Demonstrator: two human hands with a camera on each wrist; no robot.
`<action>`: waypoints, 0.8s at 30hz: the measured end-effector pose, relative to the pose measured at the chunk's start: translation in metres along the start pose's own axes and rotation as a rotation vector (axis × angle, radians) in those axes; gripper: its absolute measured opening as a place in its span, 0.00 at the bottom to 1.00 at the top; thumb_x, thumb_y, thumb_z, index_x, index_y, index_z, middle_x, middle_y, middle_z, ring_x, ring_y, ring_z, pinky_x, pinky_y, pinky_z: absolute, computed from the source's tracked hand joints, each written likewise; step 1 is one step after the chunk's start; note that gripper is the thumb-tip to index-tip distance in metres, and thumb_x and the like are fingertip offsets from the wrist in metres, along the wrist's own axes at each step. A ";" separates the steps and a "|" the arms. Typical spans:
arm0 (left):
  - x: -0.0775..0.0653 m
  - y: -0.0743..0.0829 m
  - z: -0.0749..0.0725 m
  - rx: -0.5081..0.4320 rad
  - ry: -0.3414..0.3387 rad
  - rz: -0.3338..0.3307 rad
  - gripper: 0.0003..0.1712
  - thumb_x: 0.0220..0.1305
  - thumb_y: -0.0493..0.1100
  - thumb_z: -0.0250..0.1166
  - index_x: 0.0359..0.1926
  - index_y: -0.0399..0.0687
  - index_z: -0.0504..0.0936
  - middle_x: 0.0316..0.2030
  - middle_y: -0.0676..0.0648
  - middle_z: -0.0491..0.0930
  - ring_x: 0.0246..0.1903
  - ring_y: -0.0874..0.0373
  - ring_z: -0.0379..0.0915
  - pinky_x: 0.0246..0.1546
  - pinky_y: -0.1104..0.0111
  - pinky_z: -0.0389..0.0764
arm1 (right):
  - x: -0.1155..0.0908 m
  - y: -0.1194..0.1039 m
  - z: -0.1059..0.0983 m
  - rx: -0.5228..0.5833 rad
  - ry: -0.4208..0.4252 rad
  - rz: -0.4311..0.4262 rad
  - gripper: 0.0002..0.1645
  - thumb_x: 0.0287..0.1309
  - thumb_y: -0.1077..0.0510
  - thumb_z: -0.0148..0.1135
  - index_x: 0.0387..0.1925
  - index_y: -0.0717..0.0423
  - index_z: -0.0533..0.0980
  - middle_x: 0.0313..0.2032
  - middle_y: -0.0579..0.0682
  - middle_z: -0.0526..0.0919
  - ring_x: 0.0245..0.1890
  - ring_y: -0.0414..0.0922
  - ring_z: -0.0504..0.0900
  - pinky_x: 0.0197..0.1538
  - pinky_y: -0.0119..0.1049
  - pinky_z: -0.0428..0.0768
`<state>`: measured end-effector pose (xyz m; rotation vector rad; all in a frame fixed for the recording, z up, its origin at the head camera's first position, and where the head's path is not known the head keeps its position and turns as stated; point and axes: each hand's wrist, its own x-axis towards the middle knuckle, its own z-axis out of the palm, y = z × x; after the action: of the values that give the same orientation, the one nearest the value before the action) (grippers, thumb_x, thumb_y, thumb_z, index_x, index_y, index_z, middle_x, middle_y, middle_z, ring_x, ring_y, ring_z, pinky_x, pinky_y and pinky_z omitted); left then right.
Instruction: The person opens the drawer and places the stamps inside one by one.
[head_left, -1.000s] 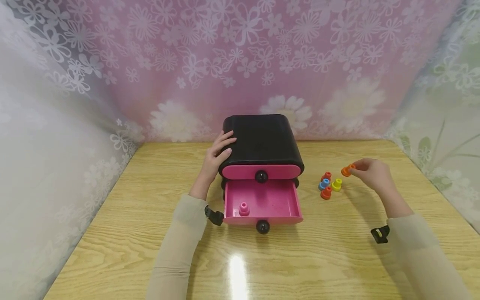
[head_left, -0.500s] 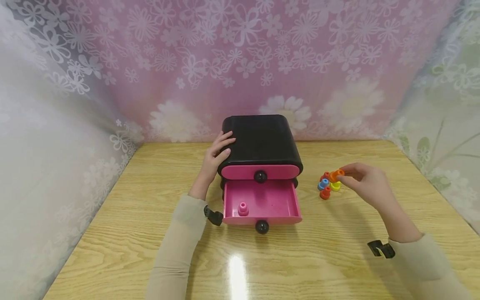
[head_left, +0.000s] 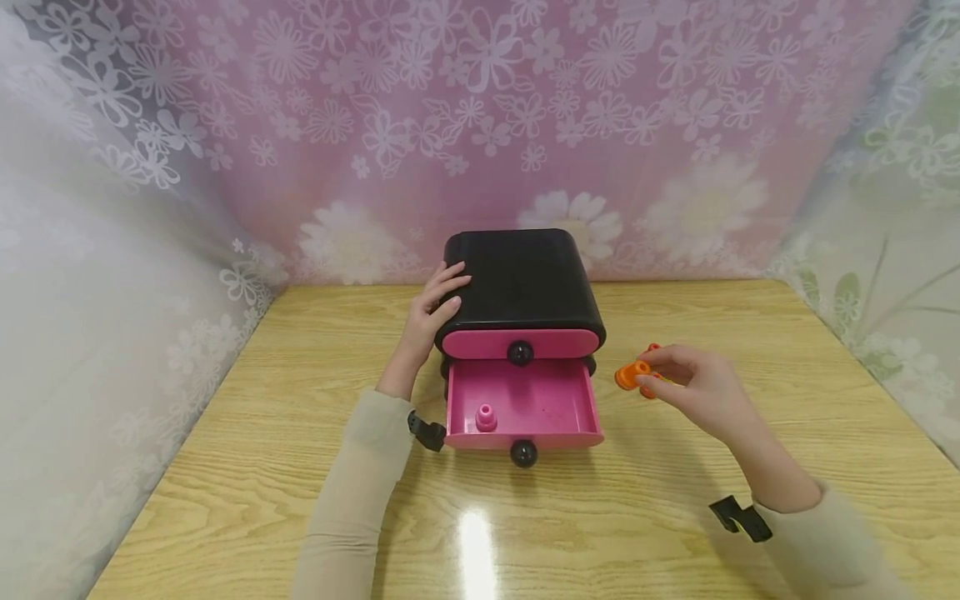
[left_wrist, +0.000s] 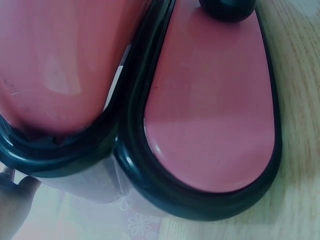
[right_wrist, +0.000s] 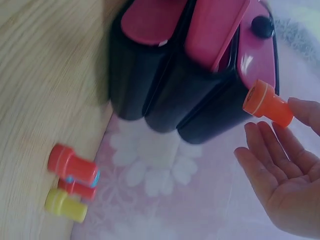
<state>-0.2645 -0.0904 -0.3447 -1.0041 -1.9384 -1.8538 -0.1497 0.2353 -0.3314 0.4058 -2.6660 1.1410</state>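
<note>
A black cabinet point(head_left: 521, 279) with pink drawers stands on the table. Its middle drawer point(head_left: 540, 408) is pulled out, and a small pink stamp point(head_left: 486, 418) stands inside at the front left. My left hand point(head_left: 426, 321) rests on the cabinet's upper left edge, fingers lying over the top. To the cabinet's right, my right hand point(head_left: 697, 387) pinches an orange stamp point(head_left: 630, 375) between thumb and fingertips, raised above the table. The right wrist view shows the orange stamp point(right_wrist: 270, 103) tilted, its wide end pointing away from the palm.
Red stamps point(right_wrist: 72, 166) and a yellow stamp point(right_wrist: 66, 205) stand together on the wooden table point(head_left: 300, 433); a blue one is mostly hidden behind them. The top drawer point(head_left: 480, 343) and bottom drawer point(left_wrist: 215, 110) are closed. Floral cloth point(head_left: 487, 125) hangs behind.
My right hand has carried the orange stamp leftward, past the other stamps and nearer the cabinet. My left hand and the drawer have stayed in place.
</note>
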 end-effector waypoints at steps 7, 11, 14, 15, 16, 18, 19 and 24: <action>0.000 -0.001 0.000 -0.001 0.003 0.017 0.20 0.56 0.24 0.47 0.50 0.18 0.67 0.58 0.28 0.58 0.64 0.39 0.35 0.61 0.54 0.43 | 0.001 -0.016 0.013 0.034 -0.076 -0.005 0.16 0.48 0.59 0.64 0.39 0.65 0.77 0.36 0.56 0.80 0.34 0.51 0.81 0.35 0.35 0.78; 0.001 0.000 0.000 0.002 0.005 0.013 0.19 0.56 0.24 0.47 0.50 0.18 0.67 0.58 0.28 0.58 0.64 0.40 0.36 0.61 0.55 0.43 | 0.004 -0.023 0.023 0.071 -0.109 -0.006 0.16 0.48 0.59 0.64 0.39 0.63 0.78 0.35 0.53 0.80 0.37 0.51 0.80 0.40 0.39 0.77; 0.001 0.000 0.000 0.005 0.005 0.011 0.19 0.56 0.25 0.47 0.50 0.18 0.67 0.58 0.28 0.58 0.64 0.40 0.36 0.61 0.54 0.43 | 0.007 -0.026 0.032 0.102 -0.129 -0.016 0.16 0.47 0.58 0.65 0.39 0.62 0.78 0.36 0.52 0.81 0.39 0.51 0.80 0.42 0.40 0.76; 0.001 0.001 0.001 0.004 0.007 0.010 0.19 0.56 0.24 0.47 0.50 0.18 0.67 0.58 0.28 0.58 0.64 0.40 0.36 0.61 0.54 0.43 | 0.008 -0.027 0.035 0.112 -0.137 -0.021 0.16 0.47 0.58 0.65 0.39 0.62 0.78 0.36 0.51 0.81 0.39 0.50 0.79 0.43 0.41 0.76; 0.001 0.001 0.001 0.003 0.006 0.008 0.19 0.56 0.24 0.47 0.50 0.19 0.67 0.58 0.29 0.58 0.64 0.41 0.36 0.61 0.54 0.43 | 0.009 -0.027 0.038 0.120 -0.144 -0.028 0.16 0.47 0.58 0.65 0.39 0.62 0.78 0.36 0.51 0.81 0.38 0.49 0.80 0.43 0.41 0.76; 0.001 0.001 0.001 0.001 0.003 0.008 0.19 0.57 0.24 0.47 0.50 0.19 0.67 0.58 0.29 0.58 0.64 0.41 0.36 0.61 0.54 0.43 | 0.011 -0.028 0.044 0.131 -0.160 -0.040 0.15 0.46 0.59 0.65 0.38 0.61 0.78 0.35 0.50 0.81 0.37 0.48 0.79 0.42 0.42 0.76; 0.001 0.001 0.001 0.001 0.003 0.007 0.19 0.57 0.25 0.47 0.50 0.19 0.67 0.59 0.29 0.58 0.64 0.41 0.36 0.61 0.54 0.43 | 0.012 -0.029 0.046 0.138 -0.169 -0.046 0.15 0.46 0.59 0.66 0.38 0.61 0.78 0.35 0.50 0.81 0.37 0.47 0.79 0.42 0.42 0.76; 0.001 0.001 0.001 -0.004 0.002 0.006 0.19 0.57 0.25 0.47 0.50 0.19 0.67 0.59 0.29 0.58 0.64 0.41 0.36 0.61 0.54 0.43 | 0.017 -0.032 0.059 0.152 -0.193 -0.079 0.14 0.44 0.59 0.67 0.36 0.59 0.79 0.31 0.47 0.80 0.33 0.43 0.78 0.40 0.39 0.77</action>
<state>-0.2639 -0.0897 -0.3434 -1.0073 -1.9293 -1.8551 -0.1601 0.1680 -0.3449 0.6735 -2.7031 1.3473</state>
